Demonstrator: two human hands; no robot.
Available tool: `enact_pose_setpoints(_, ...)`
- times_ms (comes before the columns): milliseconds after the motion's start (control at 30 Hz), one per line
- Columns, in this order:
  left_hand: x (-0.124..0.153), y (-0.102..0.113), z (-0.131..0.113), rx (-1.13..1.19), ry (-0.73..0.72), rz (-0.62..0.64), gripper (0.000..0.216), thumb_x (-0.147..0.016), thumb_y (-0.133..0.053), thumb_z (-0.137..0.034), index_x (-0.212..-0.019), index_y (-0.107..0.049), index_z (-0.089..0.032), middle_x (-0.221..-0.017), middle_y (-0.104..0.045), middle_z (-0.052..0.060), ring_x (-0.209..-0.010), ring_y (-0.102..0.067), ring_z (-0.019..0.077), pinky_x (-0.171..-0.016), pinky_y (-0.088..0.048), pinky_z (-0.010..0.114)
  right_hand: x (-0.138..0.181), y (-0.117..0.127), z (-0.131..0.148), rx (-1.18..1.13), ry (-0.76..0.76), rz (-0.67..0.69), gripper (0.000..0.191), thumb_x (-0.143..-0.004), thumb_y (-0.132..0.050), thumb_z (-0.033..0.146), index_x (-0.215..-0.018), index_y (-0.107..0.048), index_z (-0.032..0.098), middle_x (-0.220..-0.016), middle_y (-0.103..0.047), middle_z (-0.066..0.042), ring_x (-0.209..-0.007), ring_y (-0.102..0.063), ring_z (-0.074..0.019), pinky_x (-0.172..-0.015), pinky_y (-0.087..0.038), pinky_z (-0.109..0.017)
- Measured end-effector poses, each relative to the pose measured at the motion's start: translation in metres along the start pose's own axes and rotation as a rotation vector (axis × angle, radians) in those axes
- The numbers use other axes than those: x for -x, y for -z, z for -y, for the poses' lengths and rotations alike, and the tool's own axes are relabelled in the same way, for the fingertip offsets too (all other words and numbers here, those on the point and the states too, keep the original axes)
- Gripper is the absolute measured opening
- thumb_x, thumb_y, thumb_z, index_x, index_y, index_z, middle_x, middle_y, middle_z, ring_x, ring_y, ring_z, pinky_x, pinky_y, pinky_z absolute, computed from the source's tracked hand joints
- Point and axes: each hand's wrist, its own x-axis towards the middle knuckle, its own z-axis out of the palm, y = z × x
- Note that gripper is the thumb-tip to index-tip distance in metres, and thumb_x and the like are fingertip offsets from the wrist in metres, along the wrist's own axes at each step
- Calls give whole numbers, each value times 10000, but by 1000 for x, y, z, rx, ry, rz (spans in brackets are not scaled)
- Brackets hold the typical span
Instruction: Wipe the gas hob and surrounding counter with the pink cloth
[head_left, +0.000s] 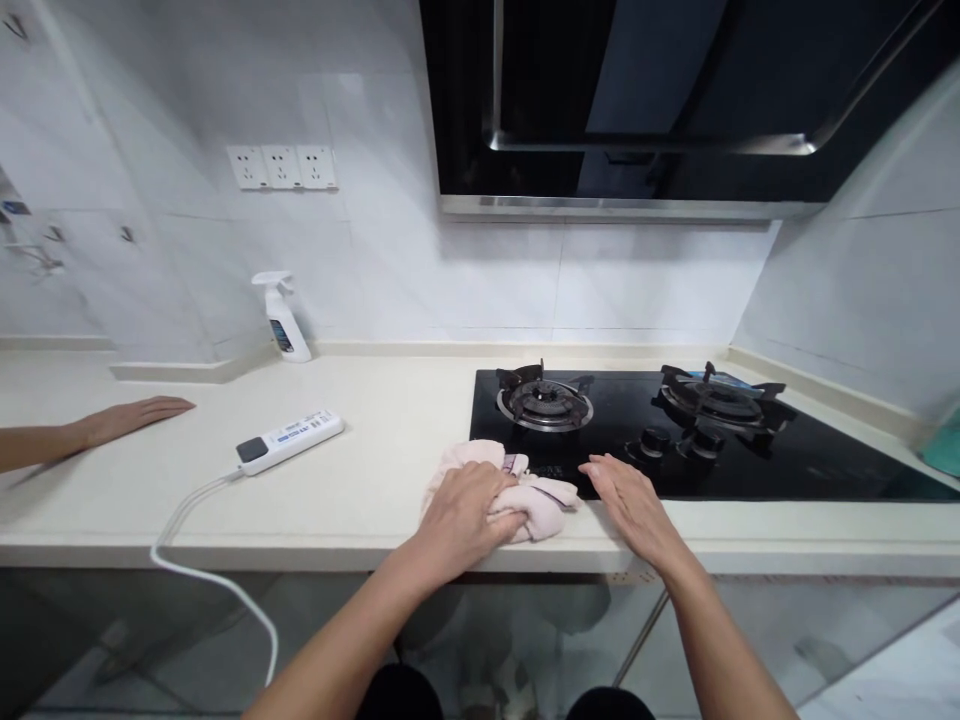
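A crumpled pale pink cloth [540,508] lies at the near left corner of the gas stove [817,455], partly on the black glass and partly on the pale countertop [382,400]. My left hand [471,510] presses down on it with fingers curled into the fabric; some fingertips are hidden. To the right of the cloth, my right hand [626,500] rests at the stove's front edge, fingers stretched out, holding nothing. Just beyond it are the stove's two black knobs [655,441]. The left burner [545,402] stands behind the cloth.
A white power strip [291,442] with a white cable [217,578] hanging over the edge lies left. A spray bottle [289,325] stands by the wall. Another person's hand [139,415] rests on the counter far left. The black range hood [645,110] overhangs the stove.
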Motion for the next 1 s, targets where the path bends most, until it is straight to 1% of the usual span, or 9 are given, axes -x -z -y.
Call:
enact_pose_setpoints(133,-7,3,7,26,32,65,433,-873,-731,-466,-1256,-669,-273,-1239,-668,73,-1191,-580,302,-1017,-393,462,-1,-2,-3,-15,3,3,613,-1051,-231,632,-1199,-705,273,-1394,-647,-70,-1412,-489,-295,-1200,-328,-585)
enact_pose_setpoints(233,-12,8,10,141,58,131,478,-882,-713,-481,-1318,-635,-301,-1347,-633,70,-1281,-547,306,-1099,-378,491,-1,-3,-3,-12,7,-5,603,-1054,-238,632,-1189,-704,274,-1403,-640,-72,-1414,-485,-297,-1196,-327,-589)
enact_pose_setpoints(333,-17,15,18,301,92,49,451,-924,-638,-468,-1331,-619,-274,-1390,-601,82,-1297,-550,271,-1133,-401,441,-1,-2,-2,-8,6,2,600,-1055,-231,628,-1166,-708,281,-1400,-640,-66,-1410,-487,-295,-1192,-327,-588)
enact_pose_setpoints(467,-34,26,38,376,162,-41,435,-934,-577,-548,-1228,-670,-241,-1303,-644,95,-1223,-597,258,-1084,-461,394,-1,0,-1,7,23,16,620,-1050,-213,637,-1147,-711,280,-1396,-641,-66,-1409,-488,-292,-1190,-333,-580)
enact_pose_setpoints(600,-56,32,66,278,283,-28,436,-922,-542,-561,-1157,-709,-233,-1288,-679,85,-1217,-601,266,-1060,-459,385,-1,0,-1,23,19,12,625,-1049,-214,643,-1161,-709,280,-1399,-639,-64,-1410,-488,-290,-1190,-341,-579)
enact_pose_setpoints(700,-71,27,88,259,335,58,377,-865,-590,-503,-1028,-749,-203,-1114,-754,80,-1032,-678,260,-900,-517,352,0,-2,-2,40,17,3,617,-1052,-214,638,-1164,-711,289,-1400,-640,-61,-1402,-498,-292,-1181,-359,-584)
enact_pose_setpoints(800,-81,17,105,260,329,100,298,-835,-599,-432,-915,-759,-194,-918,-776,53,-860,-699,234,-751,-514,314,1,-3,-3,36,26,-7,612,-1051,-229,644,-1171,-715,291,-1400,-640,-63,-1404,-496,-296,-1188,-353,-592)
enact_pose_setpoints(867,-85,10,112,251,316,83,283,-837,-590,-406,-922,-758,-194,-905,-776,48,-845,-698,226,-734,-506,305,2,-3,-3,23,26,-4,608,-1050,-244,646,-1171,-719,287,-1399,-641,-65,-1407,-490,-297,-1196,-343,-593)
enact_pose_setpoints(1000,-84,0,120,203,283,-13,306,-901,-531,-404,-925,-748,-190,-963,-757,73,-905,-683,228,-804,-501,323,6,-2,-4,15,25,4,560,-1051,-296,629,-1201,-710,283,-1411,-631,-67,-1420,-470,-292,-1213,-323,-591)
